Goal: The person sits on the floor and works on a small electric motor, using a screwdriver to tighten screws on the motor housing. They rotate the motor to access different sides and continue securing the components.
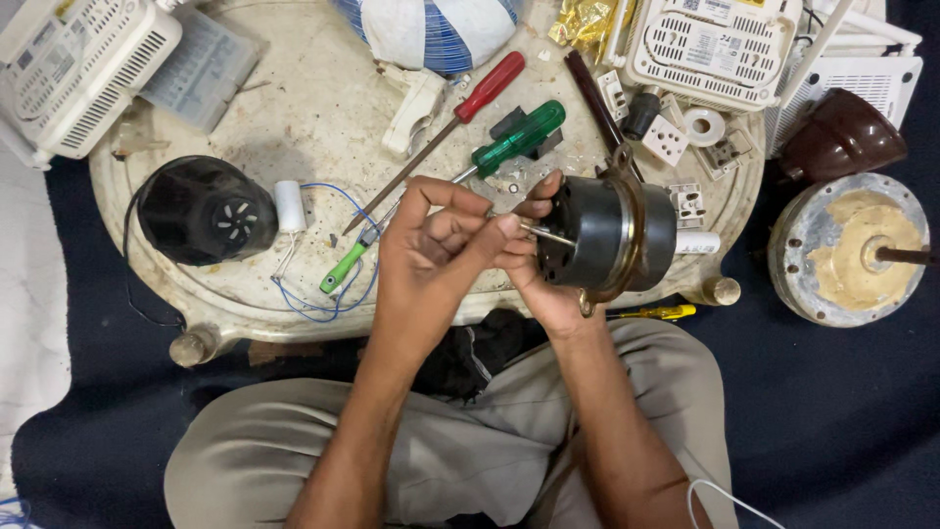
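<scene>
Fan motor point(609, 235) at frame ctr, above bench point(294, 108) front edge. Right hand point(544, 263) cups motor from below; palm and most fingers hidden behind housing. Left hand point(439, 247) closed, fingertips pinching motor shaft point(548, 235); shaft base obscured. Screwdrivers at 12 o'clock, qty 3: red-handled point(490, 86), dark green point(517, 139), light green point(345, 266), tip hidden by left hand.

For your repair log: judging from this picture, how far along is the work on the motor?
Done: the motor is out of any housing, and a black cover lies apart. In hand: the right hand holds it while the left hand pinches its shaft. Left: both screwdrivers lie unused; the motor's casing is unopened.
</scene>
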